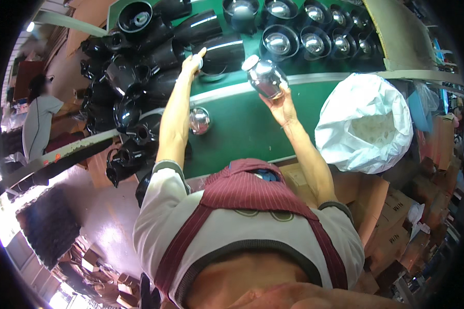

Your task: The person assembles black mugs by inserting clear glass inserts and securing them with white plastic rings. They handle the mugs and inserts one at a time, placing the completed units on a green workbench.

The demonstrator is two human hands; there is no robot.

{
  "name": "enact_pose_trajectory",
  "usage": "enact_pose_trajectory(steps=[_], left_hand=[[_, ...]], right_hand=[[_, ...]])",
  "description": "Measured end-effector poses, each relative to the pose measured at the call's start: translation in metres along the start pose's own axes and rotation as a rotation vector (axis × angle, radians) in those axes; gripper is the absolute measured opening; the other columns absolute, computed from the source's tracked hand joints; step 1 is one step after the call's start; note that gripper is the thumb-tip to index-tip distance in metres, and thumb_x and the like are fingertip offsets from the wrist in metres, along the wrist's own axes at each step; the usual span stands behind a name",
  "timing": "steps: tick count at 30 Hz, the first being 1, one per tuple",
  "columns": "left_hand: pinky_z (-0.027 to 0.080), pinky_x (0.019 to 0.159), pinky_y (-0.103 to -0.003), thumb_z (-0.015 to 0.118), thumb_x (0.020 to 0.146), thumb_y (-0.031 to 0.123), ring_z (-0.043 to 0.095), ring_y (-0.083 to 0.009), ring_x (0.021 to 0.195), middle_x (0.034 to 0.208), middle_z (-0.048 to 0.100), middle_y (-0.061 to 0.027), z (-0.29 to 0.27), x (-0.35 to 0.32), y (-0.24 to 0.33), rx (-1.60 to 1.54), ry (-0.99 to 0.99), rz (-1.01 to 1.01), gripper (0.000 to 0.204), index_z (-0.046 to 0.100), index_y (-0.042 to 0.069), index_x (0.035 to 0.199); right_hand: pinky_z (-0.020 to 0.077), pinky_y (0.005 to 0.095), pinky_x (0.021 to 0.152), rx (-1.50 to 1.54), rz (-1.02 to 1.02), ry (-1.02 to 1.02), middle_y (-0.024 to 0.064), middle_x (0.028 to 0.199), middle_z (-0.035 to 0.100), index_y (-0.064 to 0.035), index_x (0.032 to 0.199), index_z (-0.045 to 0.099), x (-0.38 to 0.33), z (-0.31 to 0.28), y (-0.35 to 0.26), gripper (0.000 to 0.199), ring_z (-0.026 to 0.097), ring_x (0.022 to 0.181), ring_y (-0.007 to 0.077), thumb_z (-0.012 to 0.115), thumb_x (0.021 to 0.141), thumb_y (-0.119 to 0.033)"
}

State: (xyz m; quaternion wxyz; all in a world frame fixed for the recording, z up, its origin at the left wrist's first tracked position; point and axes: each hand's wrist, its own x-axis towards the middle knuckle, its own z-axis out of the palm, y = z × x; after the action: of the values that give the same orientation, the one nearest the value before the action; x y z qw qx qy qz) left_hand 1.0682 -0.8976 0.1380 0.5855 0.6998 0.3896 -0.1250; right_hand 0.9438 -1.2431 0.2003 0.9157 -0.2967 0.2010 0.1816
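Observation:
My right hand (281, 106) grips a mirror-silver vacuum flask liner (266, 78) by its lower end. The liner tilts up to the left, with a white round piece (250, 63) at its upper end. Farther left, my left hand (192, 65) is closed on a small white piece (200, 63), mostly hidden by the fingers. That hand is beside a black flask shell (224, 53) lying on its side; whether they touch, I cannot tell. Another silver liner (199, 120) rests on the green tabletop (242, 129), just right of my left forearm.
Black jug shells (121, 77) crowd the left side. At the far right, several black shells with silver liners (278, 44) stand in rows. A white plastic bag (340, 116) stands open at the right. Cardboard boxes (392, 221) are stacked lower right; another person (38, 121) is far left.

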Motion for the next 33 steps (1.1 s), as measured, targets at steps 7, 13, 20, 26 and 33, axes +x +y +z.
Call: enact_pose_trajectory(steps=[7,13,20,26,33], left_hand=[[0.052,0.078,-0.029,0.087,0.077,0.035,0.065,-0.0152,0.088,0.110,0.069,-0.0144,-0.067,-0.114,0.025,0.162,0.153,0.632,0.062,0.067,-0.005,0.119],[0.052,0.092,-0.034,0.094,0.063,0.016,0.064,-0.0172,0.111,0.132,0.062,-0.0199,-0.126,-0.262,0.106,0.488,-0.209,1.175,0.046,0.074,-0.006,0.099],[0.057,0.091,-0.036,0.094,0.051,0.020,0.067,-0.0303,0.111,0.136,0.060,-0.0150,-0.061,-0.384,0.124,0.672,-0.349,1.375,0.062,0.076,0.016,0.110],[0.060,0.082,-0.036,0.093,0.052,0.027,0.071,-0.0309,0.100,0.132,0.062,-0.0133,-0.053,-0.418,0.128,0.766,-0.365,1.446,0.054,0.074,0.010,0.099],[0.059,0.071,-0.035,0.089,0.057,0.032,0.071,-0.0314,0.090,0.132,0.061,-0.0130,-0.046,-0.433,0.140,0.757,-0.478,1.657,0.048,0.073,0.012,0.097]], right_hand=[[0.0486,0.0503,0.109,-0.004,-0.012,-0.045,0.0116,0.142,0.052,-0.0130,0.144,0.042,-0.047,-0.011,-0.016,0.068,0.053,0.131,0.0299,0.073,0.088,-0.036],[0.0454,0.0525,0.110,0.031,0.051,-0.173,0.0069,0.136,0.060,-0.0192,0.143,0.047,-0.078,-0.017,-0.018,0.066,0.055,0.129,0.0267,0.072,0.088,-0.044],[0.0329,0.0436,0.118,0.068,0.074,-0.381,0.0087,0.149,0.048,-0.0116,0.147,0.045,-0.128,0.008,0.002,0.051,0.045,0.137,0.0258,0.052,0.101,-0.033],[0.0371,0.0480,0.116,0.163,0.056,-0.504,0.0148,0.145,0.051,-0.0048,0.144,0.046,-0.162,-0.002,-0.017,0.045,0.050,0.132,0.0304,0.048,0.103,-0.026],[0.0430,0.0488,0.111,0.138,-0.035,-0.429,0.0136,0.147,0.050,-0.0041,0.148,0.040,-0.186,-0.019,-0.007,0.068,0.051,0.132,0.0295,0.069,0.094,-0.031]])
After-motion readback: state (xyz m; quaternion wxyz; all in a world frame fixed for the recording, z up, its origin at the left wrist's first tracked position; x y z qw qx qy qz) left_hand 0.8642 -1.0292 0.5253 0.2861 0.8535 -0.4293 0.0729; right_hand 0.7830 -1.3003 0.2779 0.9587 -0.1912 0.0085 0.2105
